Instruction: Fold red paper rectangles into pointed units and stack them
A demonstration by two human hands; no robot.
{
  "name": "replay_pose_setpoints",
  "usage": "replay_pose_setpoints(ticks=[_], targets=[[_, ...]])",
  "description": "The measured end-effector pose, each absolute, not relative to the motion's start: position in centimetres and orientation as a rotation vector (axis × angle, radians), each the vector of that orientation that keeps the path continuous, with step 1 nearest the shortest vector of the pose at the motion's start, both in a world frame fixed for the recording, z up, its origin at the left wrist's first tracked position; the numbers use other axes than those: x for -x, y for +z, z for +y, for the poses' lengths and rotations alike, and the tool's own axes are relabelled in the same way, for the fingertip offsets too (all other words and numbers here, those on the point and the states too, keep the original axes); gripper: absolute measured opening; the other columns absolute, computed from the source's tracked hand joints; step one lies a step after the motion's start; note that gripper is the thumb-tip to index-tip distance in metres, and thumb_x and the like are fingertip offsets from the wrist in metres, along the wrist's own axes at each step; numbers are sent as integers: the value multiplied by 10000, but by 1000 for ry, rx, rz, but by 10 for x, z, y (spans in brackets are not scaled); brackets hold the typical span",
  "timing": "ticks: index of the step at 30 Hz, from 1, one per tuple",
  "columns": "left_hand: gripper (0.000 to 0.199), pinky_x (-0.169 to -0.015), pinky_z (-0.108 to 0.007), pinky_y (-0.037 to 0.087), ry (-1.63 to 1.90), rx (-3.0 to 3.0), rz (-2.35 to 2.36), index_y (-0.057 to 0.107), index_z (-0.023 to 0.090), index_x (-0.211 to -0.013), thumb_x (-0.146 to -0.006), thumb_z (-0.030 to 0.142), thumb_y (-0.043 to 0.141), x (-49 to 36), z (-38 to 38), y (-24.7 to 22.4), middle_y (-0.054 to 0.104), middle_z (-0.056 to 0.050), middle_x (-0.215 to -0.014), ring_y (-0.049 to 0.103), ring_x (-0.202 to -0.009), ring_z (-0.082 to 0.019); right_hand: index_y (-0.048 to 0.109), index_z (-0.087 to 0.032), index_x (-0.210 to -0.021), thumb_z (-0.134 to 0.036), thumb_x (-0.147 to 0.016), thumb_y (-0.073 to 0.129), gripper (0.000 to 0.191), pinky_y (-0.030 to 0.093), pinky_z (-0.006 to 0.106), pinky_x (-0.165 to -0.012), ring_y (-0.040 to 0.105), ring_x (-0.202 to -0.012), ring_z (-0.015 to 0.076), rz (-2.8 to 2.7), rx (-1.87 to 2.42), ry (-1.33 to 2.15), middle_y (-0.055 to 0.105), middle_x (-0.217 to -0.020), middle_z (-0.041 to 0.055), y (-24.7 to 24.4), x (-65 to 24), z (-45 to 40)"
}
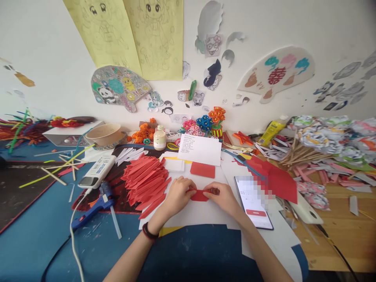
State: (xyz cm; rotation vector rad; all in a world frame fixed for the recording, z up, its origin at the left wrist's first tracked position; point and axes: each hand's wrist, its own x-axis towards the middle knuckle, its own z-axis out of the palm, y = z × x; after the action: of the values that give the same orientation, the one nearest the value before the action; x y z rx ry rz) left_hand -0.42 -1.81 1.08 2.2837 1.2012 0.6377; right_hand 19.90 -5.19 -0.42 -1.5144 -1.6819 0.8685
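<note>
Between my two hands is a small red paper piece (200,196), held low over white sheets (188,215). My left hand (179,194) pinches its left end, and my right hand (221,197) pinches its right end. Just beyond them lies a flat red paper rectangle (202,170). To the left of my left hand is a heap of folded red paper strips (143,180). A phone (253,201) with a lit screen rests to the right of my right hand.
A blue glue gun (96,205) and a white power strip (98,170) with cables lie on the left. A glue bottle (159,138) and a handwritten card (199,150) stand at the back. Red sheets (279,178) and paper-wrapped sticks (299,147) lie on the right.
</note>
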Motion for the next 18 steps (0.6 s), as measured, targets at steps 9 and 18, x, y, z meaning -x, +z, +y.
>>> replay_pose_setpoints(ticks=[9,18], targets=[[235,-591,-224,334,763,-1875,1073,659,161,-795,-879,340,533,7,-16,23,631,3,-716,460,-630,-115,673,-162,-741,-454,-868,579,332,428,268,-572,566,-591,155,-1576,1325,1155,633,-638,27,5,-199,-56],[482,-498,-226,198,783,-1770,1069,383,163,-561,-920,481,426,10,-16,17,273,53,-551,259,-545,-82,653,-156,-776,-453,-879,570,324,380,227,-447,519,-469,107,-1519,1261,1311,573,-590,-6,9,-195,-59]])
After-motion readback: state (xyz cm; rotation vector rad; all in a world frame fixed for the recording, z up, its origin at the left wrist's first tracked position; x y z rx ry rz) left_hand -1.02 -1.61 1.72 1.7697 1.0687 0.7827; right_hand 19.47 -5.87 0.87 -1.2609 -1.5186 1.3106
